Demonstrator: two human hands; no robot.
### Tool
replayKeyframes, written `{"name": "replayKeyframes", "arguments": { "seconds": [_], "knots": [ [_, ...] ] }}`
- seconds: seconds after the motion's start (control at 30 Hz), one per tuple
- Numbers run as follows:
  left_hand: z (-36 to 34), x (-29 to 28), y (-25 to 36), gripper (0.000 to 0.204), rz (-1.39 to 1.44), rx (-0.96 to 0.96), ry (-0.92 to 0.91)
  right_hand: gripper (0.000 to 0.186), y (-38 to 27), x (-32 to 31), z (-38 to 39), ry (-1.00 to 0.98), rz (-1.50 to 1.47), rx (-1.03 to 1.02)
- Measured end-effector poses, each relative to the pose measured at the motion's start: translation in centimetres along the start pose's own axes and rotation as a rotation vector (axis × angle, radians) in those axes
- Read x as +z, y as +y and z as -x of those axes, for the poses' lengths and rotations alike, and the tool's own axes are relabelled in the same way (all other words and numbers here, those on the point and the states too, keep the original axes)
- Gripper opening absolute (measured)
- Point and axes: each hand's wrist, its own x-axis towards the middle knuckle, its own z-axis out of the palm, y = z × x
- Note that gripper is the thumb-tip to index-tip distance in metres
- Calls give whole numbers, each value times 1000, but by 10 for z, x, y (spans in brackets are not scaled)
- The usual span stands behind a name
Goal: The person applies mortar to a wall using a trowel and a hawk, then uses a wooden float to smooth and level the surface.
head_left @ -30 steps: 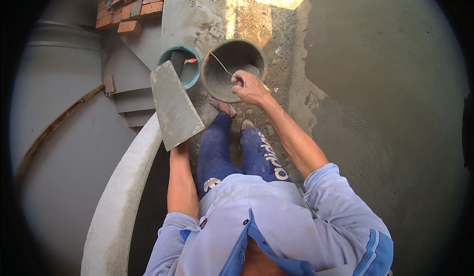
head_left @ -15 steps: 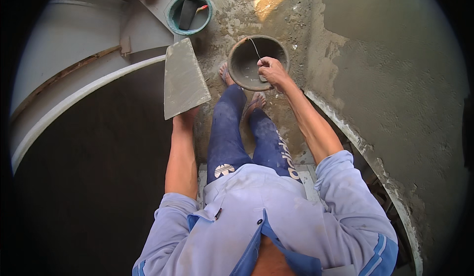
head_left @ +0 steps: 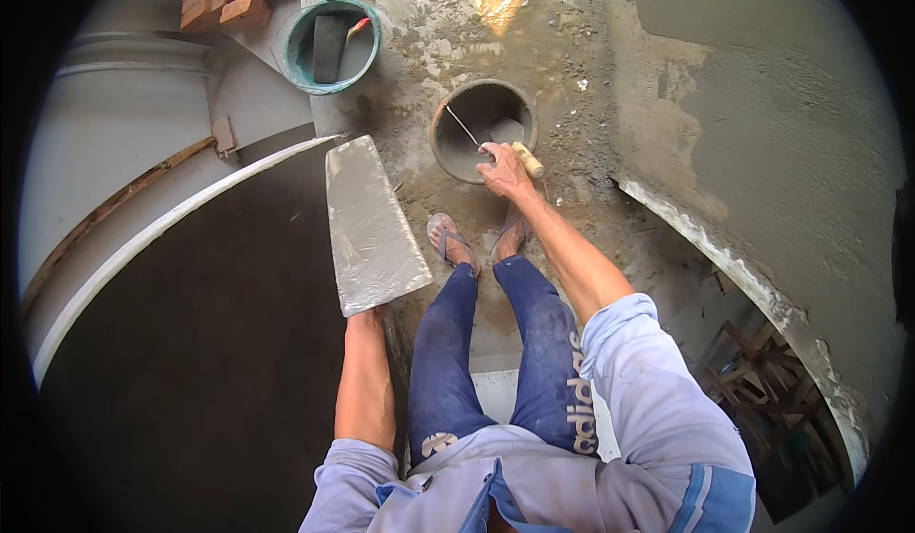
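My left hand (head_left: 365,317) is closed under the near end of a rectangular plastering float (head_left: 372,233), whose grey, wet-looking flat face is turned up. The float hides most of its fingers and any grip. My right hand (head_left: 503,168) is at the near rim of a round mortar bucket (head_left: 437,142), closed on its thin wire handle (head_left: 462,125). Beside those fingers lies the pale wooden handle of a trowel (head_left: 526,159). Its blade seems to reach into the bucket, but I cannot tell whether my hand also touches it. Grey material shows inside the bucket.
A green bucket (head_left: 295,75) holding a dark block and a red-handled tool stands at the far left. Bricks (head_left: 243,9) are stacked behind it. A curved edge (head_left: 172,216) borders a dark drop on my left. Grey plaster (head_left: 791,152) covers the surface on the right.
The mortar bucket looks smaller and sits farther from my feet, with my right hand still at its handle. The float has swung down and right. The trowel's wooden handle now shows.
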Motion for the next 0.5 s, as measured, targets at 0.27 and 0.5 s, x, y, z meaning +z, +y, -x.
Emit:
{"name": "replayKeyframes", "arguments": {
  "seconds": [0.27, 0.5],
  "knots": [
    [-93, -46, -50, 35, -71, -84, -5, 39, 31, 82, 26, -210, 616, -352],
    [-259, -71, -106, 33, -240, -125, -25, 40, 70, 7, 2, 242, 477, -86]
  ]
}}
